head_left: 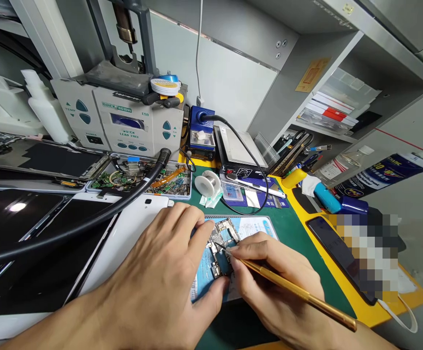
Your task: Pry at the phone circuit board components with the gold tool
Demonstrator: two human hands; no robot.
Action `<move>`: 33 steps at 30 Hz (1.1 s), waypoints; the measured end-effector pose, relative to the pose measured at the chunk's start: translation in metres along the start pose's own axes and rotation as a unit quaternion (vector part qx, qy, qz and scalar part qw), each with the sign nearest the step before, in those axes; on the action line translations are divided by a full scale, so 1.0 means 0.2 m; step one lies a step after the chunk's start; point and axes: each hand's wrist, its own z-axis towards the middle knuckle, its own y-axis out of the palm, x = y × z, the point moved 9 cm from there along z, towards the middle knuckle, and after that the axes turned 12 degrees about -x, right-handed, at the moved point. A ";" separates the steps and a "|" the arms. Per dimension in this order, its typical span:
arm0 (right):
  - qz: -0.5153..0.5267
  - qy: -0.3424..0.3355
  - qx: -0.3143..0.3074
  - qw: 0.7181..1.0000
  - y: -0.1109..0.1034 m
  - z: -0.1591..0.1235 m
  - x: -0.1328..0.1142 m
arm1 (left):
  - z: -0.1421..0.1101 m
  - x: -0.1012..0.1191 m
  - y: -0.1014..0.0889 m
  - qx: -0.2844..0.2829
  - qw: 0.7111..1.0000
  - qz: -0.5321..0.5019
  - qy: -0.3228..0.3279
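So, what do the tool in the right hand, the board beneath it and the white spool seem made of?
Tool: looks like metal, gold-coloured and shiny, with bright highlights along it; solid or plated, I can't tell. Board: probably rigid laminate carrying metal, judging by its cut-out outline and silvery, dense surface. Spool: likely plastic, smooth and opaque white.

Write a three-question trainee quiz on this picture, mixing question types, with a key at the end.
1. Multiple choice: What does the right hand hold?
A) A white spool
B) A gold-handled tool
C) A spray can

2. True or false: In the picture, the dark phone lies to the right of the circuit board.

3. Fill in: Below its display, the grey station reads "QUICK LEAD ____".

Key: 1. B; 2. True; 3. FREE
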 end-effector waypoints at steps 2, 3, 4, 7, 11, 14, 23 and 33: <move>0.003 -0.003 0.001 1.000 0.00 0.00 0.00 | 0.00 0.00 0.00 -0.001 1.000 0.001 0.002; 0.006 -0.005 0.003 1.000 -0.01 0.00 -0.01 | 0.00 0.00 0.00 -0.002 1.000 0.001 0.002; 0.006 -0.005 0.005 1.000 -0.01 0.00 -0.01 | 0.01 0.00 0.00 -0.003 1.000 0.001 0.000; 0.003 -0.001 0.005 1.000 -0.01 0.01 -0.01 | 0.01 -0.01 0.00 -0.005 1.000 0.002 -0.004; 0.003 0.000 0.013 1.000 -0.01 0.01 -0.01 | 0.01 0.00 0.00 -0.004 1.000 0.001 0.000; -0.001 0.003 0.007 1.000 0.00 0.01 -0.01 | 0.00 0.00 0.00 -0.005 1.000 -0.003 -0.006; -0.008 0.003 0.004 1.000 -0.01 0.01 -0.01 | 0.00 -0.01 0.00 -0.007 1.000 0.000 -0.010; -0.007 0.004 0.008 1.000 0.00 0.02 -0.02 | 0.01 0.00 0.00 -0.008 1.000 -0.004 -0.022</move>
